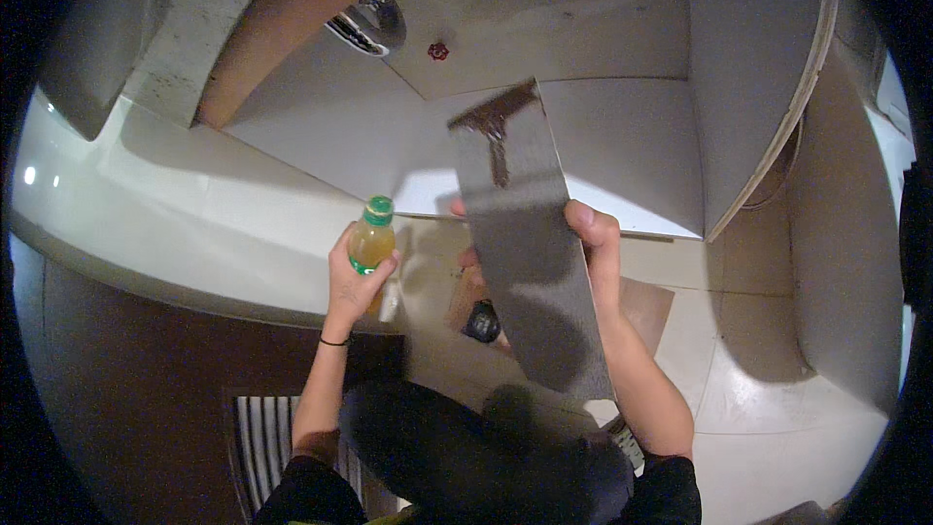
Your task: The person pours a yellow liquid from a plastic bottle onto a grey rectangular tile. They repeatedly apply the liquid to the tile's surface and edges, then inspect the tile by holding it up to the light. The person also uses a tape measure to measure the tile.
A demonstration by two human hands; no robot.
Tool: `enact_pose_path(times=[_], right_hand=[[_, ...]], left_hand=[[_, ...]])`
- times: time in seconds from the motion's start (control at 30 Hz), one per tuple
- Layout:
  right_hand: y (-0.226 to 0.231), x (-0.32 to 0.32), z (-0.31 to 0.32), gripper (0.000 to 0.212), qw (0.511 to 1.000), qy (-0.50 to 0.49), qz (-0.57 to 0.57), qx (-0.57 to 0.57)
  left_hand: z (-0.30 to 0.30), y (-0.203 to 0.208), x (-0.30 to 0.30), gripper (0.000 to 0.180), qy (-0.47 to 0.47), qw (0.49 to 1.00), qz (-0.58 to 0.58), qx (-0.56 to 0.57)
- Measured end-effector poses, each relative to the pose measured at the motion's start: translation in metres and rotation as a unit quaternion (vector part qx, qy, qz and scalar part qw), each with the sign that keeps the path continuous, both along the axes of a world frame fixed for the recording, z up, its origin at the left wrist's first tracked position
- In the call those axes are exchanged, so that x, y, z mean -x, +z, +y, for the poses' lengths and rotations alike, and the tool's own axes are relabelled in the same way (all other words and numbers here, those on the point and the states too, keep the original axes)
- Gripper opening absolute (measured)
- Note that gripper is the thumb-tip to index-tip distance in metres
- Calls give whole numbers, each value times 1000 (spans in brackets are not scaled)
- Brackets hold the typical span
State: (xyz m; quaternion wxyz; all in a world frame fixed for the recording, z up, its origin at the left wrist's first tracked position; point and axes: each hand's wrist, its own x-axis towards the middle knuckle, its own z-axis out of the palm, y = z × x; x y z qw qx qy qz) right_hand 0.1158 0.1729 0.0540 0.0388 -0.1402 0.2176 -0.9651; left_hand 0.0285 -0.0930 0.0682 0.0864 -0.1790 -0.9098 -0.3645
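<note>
My left hand (352, 282) is wrapped round a small clear bottle (373, 241) with a green top and yellowish liquid inside. The bottle stands nearly upright in my grip. A long dark grey board (533, 267) is held on edge-to-edge grip by my right hand (595, 233), thumb at its right edge and fingertips showing past its left edge. Wet-looking brown stuff (498, 141) lies in a T-shaped smear at the board's far end: a band along the end and a streak down the face. The board is tilted and touches nothing that I can see besides my hand.
Ahead is an open cabinet with a white base (622, 136) and a side panel (763, 68). A chrome fitting (374, 21) and a red valve handle (438, 52) are at its back. A dark round object (481, 321) lies on the tiled floor (758, 331); a striped mat (264, 447) is lower left.
</note>
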Motion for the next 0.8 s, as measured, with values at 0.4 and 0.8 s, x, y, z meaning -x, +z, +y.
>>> enact_pose_path(times=[0.4,0.8], right_hand=[[-43,-34,16,91,993,6,-117,-6],[-75,-51,15,88,982,57,-179,36]], left_hand=[[55,35,6,35,-119,982,118,90],[112,100,12,51,-258,789,347,437]])
